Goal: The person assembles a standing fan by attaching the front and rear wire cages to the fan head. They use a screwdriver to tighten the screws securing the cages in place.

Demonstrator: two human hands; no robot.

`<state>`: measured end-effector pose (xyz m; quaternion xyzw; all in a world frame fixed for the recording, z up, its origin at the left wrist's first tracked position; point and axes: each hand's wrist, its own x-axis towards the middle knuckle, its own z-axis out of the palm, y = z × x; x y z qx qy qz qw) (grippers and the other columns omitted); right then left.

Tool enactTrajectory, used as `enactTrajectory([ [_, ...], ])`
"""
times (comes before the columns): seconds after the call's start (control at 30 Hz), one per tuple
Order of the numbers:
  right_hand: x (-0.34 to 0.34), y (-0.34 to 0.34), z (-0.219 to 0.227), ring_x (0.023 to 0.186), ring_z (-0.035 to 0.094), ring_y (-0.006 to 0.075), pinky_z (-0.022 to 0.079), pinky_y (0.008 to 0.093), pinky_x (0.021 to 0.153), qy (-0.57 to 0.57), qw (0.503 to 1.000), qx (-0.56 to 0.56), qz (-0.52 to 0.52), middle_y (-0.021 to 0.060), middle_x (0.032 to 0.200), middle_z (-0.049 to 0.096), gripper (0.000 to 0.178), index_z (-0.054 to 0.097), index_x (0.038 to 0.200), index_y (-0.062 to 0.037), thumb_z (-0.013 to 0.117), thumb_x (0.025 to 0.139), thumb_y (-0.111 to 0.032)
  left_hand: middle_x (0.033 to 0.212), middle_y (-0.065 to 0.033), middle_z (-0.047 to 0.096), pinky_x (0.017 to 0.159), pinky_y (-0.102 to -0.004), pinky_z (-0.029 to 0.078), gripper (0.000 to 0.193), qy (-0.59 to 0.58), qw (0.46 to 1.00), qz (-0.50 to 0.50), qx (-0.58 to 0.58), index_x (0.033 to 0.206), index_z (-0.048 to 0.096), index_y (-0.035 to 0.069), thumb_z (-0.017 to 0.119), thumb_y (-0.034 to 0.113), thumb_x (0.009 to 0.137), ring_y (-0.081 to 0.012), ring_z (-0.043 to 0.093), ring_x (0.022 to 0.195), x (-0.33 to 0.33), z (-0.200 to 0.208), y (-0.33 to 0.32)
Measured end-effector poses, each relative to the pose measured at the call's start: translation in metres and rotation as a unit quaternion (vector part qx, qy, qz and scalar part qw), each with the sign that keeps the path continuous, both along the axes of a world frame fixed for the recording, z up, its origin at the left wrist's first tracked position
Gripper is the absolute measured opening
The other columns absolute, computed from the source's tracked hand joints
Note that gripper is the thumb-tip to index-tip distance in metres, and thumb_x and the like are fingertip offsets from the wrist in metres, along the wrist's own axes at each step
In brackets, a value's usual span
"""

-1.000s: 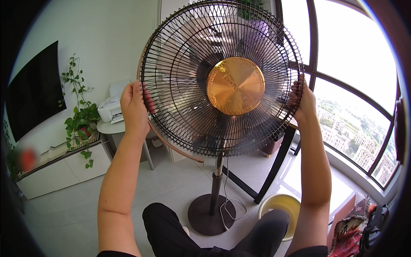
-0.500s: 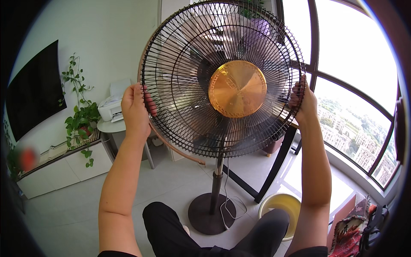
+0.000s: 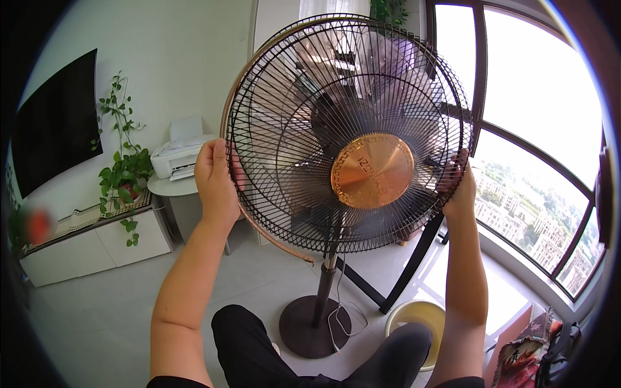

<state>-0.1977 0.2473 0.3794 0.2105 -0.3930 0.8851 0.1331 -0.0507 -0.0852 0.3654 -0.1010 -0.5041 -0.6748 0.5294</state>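
A black wire fan grille (image 3: pixel 278 116) with a shiny gold centre disc (image 3: pixel 372 171) faces me at the head of a standing fan. On its left rim my left hand (image 3: pixel 217 181) is closed, the thumb in front and fingers reaching behind the wires. My right hand (image 3: pixel 459 191) grips the opposite rim, its fingers partly hidden by the wires. A brown rim band (image 3: pixel 275 247) follows the grille's left edge, and its loose end hangs below. Fan blades show dimly through the wires. Beneath stand the metal pole (image 3: pixel 323 288) and round dark base (image 3: pixel 301 339).
A grey cord (image 3: pixel 343 310) trails beside the base. Near my right knee sits a yellow basin (image 3: pixel 436 317), with a black table leg (image 3: pixel 407 275) behind it. At left are a printer (image 3: pixel 181 155) on a round table, a trailing plant (image 3: pixel 126 168) and a low white cabinet (image 3: pixel 97 249).
The grille has tilted and turned a little, so its gold disc sits lower and farther right. Both hands remain on the rim. The view has shifted slightly.
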Motion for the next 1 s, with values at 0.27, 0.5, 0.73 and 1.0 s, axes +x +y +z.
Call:
enactTrajectory([
  [0.27, 0.032, 0.003, -0.111, 0.085, 0.047, 0.0120, 0.039, 0.0263, 0.074, 0.119, 0.990, -0.051, -0.047, 0.0030, 0.099, 0.050, 0.062, 0.035, 0.125, -0.0077, 0.040, 0.084, -0.054, 0.059, 0.0043, 0.041, 0.035, -0.0161, 0.023, 0.022, -0.015, 0.997, 0.006, -0.075, 0.088, 0.047, 0.006, 0.044, 0.027, 0.090, -0.0015, 0.030, 0.042, 0.024, -0.041, 0.018],
  [0.5, 0.037, 0.007, -0.221, 0.121, 0.030, 0.0187, 0.021, 0.0314, 0.100, 0.070, 0.989, 0.077, -0.101, 0.0074, 0.132, 0.033, 0.068, 0.022, 0.132, -0.0021, 0.047, 0.085, -0.043, 0.067, 0.0020, 0.045, 0.048, -0.0149, 0.031, 0.024, -0.003, 0.980, 0.010, -0.197, 0.091, 0.047, 0.001, 0.045, 0.025, 0.090, -0.0024, 0.037, 0.055, 0.043, -0.106, 0.043],
  [0.73, 0.067, 0.017, -0.266, 0.115, 0.035, 0.0236, 0.027, 0.0381, 0.096, 0.009, 0.962, 0.188, -0.196, 0.0113, 0.127, 0.037, 0.070, 0.031, 0.131, -0.0085, 0.059, 0.076, -0.043, 0.071, -0.0006, 0.051, 0.050, -0.0177, 0.035, 0.021, -0.103, 0.910, 0.152, -0.371, 0.090, 0.049, -0.002, 0.050, 0.019, 0.087, -0.0052, 0.042, 0.055, 0.062, -0.201, 0.061],
  [1.0, 0.081, 0.019, -0.284, 0.091, 0.052, 0.0167, 0.038, 0.0284, 0.084, 0.030, 0.942, 0.323, -0.084, 0.0074, 0.091, 0.056, 0.043, 0.052, 0.106, 0.0013, 0.058, 0.079, -0.031, 0.064, -0.0066, 0.054, 0.048, -0.0244, 0.041, 0.015, -0.151, 0.864, 0.096, -0.470, 0.087, 0.052, 0.000, 0.054, 0.014, 0.084, -0.0151, 0.049, 0.050, 0.039, -0.265, 0.074],
])
